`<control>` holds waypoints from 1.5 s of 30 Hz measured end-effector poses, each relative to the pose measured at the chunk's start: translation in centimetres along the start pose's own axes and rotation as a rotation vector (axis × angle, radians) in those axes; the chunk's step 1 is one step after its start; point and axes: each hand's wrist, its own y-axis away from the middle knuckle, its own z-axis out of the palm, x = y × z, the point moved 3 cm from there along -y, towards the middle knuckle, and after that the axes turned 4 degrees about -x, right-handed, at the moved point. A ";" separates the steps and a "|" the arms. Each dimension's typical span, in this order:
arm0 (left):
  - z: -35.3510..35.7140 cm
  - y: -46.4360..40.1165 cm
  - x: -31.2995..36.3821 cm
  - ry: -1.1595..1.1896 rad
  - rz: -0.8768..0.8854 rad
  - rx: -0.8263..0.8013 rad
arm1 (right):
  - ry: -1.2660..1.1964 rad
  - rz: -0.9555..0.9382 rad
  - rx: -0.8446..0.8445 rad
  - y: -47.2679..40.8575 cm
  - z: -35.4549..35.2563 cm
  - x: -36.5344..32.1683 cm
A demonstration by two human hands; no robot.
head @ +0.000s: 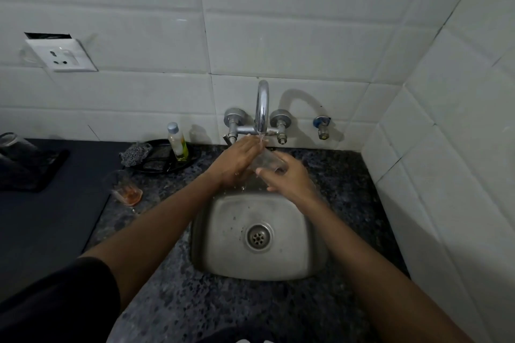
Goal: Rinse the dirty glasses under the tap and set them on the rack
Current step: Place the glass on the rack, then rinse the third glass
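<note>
A clear glass (pixel 268 162) lies tilted under the chrome tap (pixel 262 108), and water runs from the spout onto it. My right hand (pixel 288 177) grips the glass from the right, over the back of the steel sink (pixel 257 234). My left hand (pixel 239 160) touches the glass's mouth end with straight fingers under the stream. A second glass (pixel 126 188) with orange dregs stands on the counter left of the sink. A dark rack (pixel 30 168) at far left holds an upturned glass (pixel 12 143).
A black tray (pixel 167 157) behind the sink's left side carries a steel scrubber (pixel 135 152) and a soap bottle (pixel 177 142). A small valve (pixel 322 127) juts from the wall right of the tap. A socket (pixel 62 55) is on the tiled wall. The right wall stands close.
</note>
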 end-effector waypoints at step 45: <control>-1.7 -1.3 0.7 -0.059 -0.153 -0.066 | -0.404 0.281 -0.073 0.5 0.8 -0.9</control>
